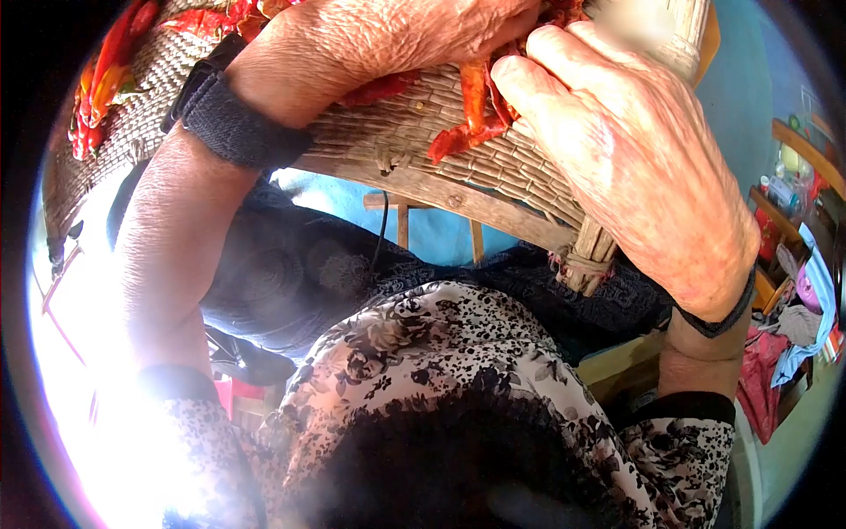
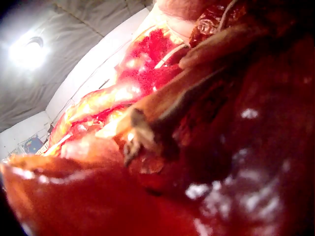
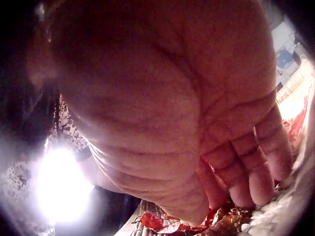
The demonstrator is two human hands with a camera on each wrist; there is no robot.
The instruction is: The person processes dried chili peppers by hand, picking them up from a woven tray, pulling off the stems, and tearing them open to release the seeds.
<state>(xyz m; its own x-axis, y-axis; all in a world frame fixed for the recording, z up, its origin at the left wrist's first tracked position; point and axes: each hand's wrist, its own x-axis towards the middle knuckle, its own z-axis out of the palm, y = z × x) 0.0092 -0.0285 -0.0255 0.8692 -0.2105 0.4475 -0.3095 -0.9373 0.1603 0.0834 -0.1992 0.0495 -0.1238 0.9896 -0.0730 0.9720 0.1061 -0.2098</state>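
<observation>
Red dried chili peppers (image 1: 476, 106) lie on a woven tray (image 1: 414, 115), partly under both hands. My left hand (image 1: 405, 35) reaches in over the tray from the left, its fingertips hidden at the upper edge of the head view. Close before the left wrist camera, glossy red chilies (image 2: 93, 196) with dry stems fill much of the picture. My right hand (image 1: 634, 159) comes over the tray's right side, palm down. In the right wrist view its fingers (image 3: 241, 189) extend loosely, with the tips at broken chili pieces (image 3: 152, 221) on the weave.
The tray has a wooden edge bar (image 1: 423, 185) and a tied corner post (image 1: 590, 256). More chilies (image 1: 110, 70) lie at its far left. A small wooden stool (image 1: 403, 220) shows beneath. Shelves with bottles and cloths (image 1: 797, 264) stand at right. Bright light washes out the lower left.
</observation>
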